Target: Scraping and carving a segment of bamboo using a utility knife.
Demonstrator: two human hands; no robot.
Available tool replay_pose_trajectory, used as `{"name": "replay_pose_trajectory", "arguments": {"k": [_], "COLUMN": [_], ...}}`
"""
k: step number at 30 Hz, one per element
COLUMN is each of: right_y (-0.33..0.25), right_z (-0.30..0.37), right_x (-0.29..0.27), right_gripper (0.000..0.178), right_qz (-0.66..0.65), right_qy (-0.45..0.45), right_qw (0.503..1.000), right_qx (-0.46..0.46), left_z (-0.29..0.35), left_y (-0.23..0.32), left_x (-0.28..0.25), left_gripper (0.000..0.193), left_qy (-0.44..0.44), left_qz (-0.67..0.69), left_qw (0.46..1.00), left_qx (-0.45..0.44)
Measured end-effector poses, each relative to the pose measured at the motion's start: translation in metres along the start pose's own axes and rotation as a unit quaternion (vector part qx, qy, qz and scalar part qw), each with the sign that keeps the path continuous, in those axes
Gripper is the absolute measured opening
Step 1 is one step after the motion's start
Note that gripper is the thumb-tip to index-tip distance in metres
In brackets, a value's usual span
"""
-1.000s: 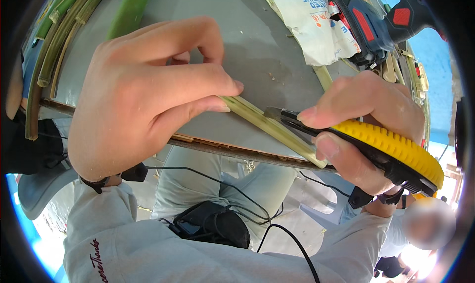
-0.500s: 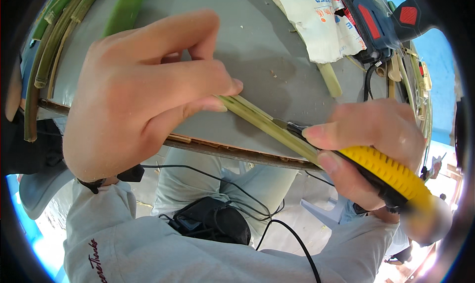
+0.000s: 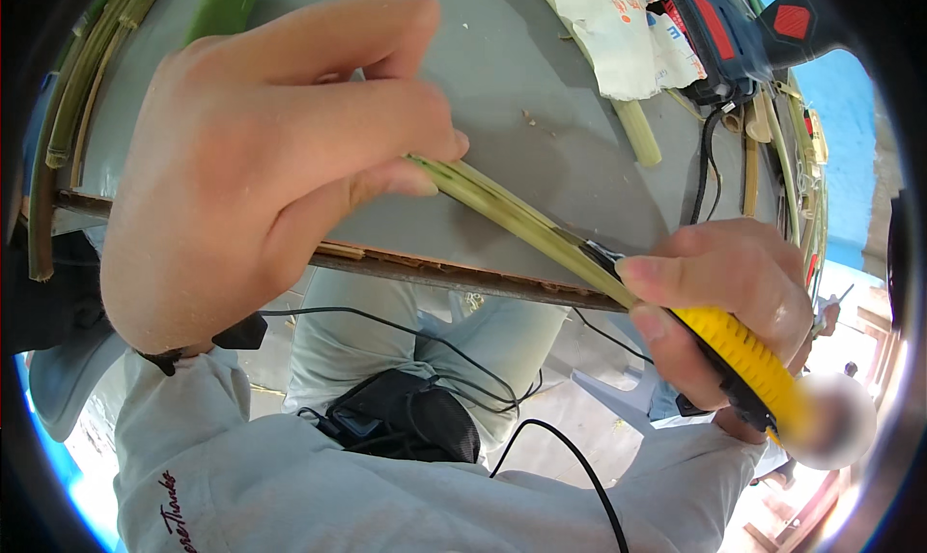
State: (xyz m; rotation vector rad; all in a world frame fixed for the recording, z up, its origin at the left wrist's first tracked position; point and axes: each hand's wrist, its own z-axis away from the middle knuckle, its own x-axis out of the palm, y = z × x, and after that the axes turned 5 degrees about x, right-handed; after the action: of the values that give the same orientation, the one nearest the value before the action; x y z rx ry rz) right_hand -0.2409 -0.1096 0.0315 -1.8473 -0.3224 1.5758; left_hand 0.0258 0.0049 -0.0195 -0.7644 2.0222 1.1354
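Head view: from where I sit, I have the person's left grip (image 3: 261,157) pinched closed, thumb and index finger on the upper end of a split green strip (image 3: 521,220). The strip slants down to the right, over the front part of the grey tabletop (image 3: 531,70); I cannot tell whether it rests there. The right grip (image 3: 739,278) is wrapped firmly around a yellow-and-black knife (image 3: 739,345), its dark tip against the strip near the lower end. Beyond, I make out white wrapping (image 3: 618,51) beside a dark power tool (image 3: 729,36), and long stalks (image 3: 87,89) at far left.
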Motion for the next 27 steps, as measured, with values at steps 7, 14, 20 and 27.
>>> {"name": "replay_pose_trajectory", "arguments": {"k": [7, 14, 20, 27], "right_y": [0.01, 0.03, 0.023, 0.059], "right_z": [0.025, 0.084, 0.093, 0.037], "right_x": [0.008, 0.001, 0.013, 0.009], "right_gripper": [0.03, 0.025, 0.024, 0.016], "right_qz": [-0.036, -0.005, -0.107, 0.144], "right_qy": [0.081, 0.144, 0.299, 0.295], "right_qw": [0.995, 0.987, 0.941, 0.942], "right_qx": [-0.043, -0.075, 0.113, 0.065], "left_z": [0.002, 0.005, -0.001, 0.007], "left_y": [-0.002, -0.001, 0.003, -0.007], "left_x": [0.0, -0.004, -0.001, 0.001], "left_gripper": [0.026, 0.03, 0.026, 0.015], "left_qy": [-0.004, -0.034, -0.02, -0.004], "left_qz": [0.0, -0.054, -0.049, -0.02], "left_qw": [1.0, 0.998, 0.998, 0.999], "left_qx": [0.019, 0.016, 0.031, 0.03]}}
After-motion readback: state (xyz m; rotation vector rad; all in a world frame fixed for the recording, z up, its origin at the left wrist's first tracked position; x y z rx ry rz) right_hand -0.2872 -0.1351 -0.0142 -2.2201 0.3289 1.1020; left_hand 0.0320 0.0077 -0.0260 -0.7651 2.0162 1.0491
